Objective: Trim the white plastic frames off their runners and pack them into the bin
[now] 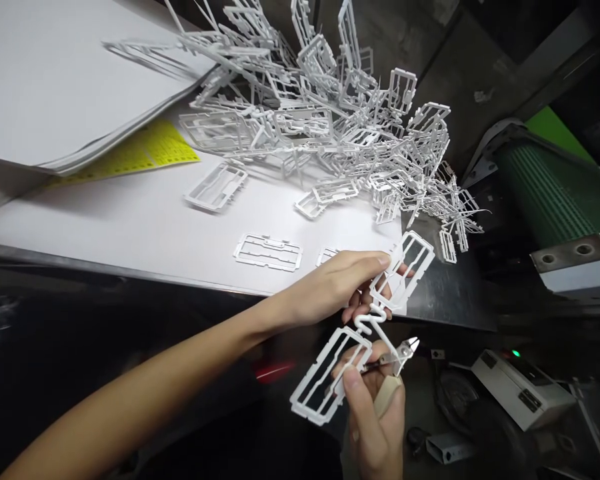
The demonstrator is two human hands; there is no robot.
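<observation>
My left hand (347, 283) pinches a white plastic frame (416, 267) with thin crossbars. A zigzag plastic runner (367, 323) joins it to a second white frame (307, 380) below. In my right hand (375, 427) is a pair of side cutters with a beige handle (387, 397). The metal jaws of the side cutters (405, 353) point up and to the right, beside the straight stem of the runner. My right thumb rests against the lower frame. Part of the cutters is hidden behind that frame and my fingers.
A tangled heap of white frames and runners (330, 120) covers the back of the white table surface (130, 227). Single frames (269, 252) lie nearer the front edge. Paper sheets (80, 73) are at the left, a green conveyor belt (545, 187) at the right, a grey box (523, 387) below.
</observation>
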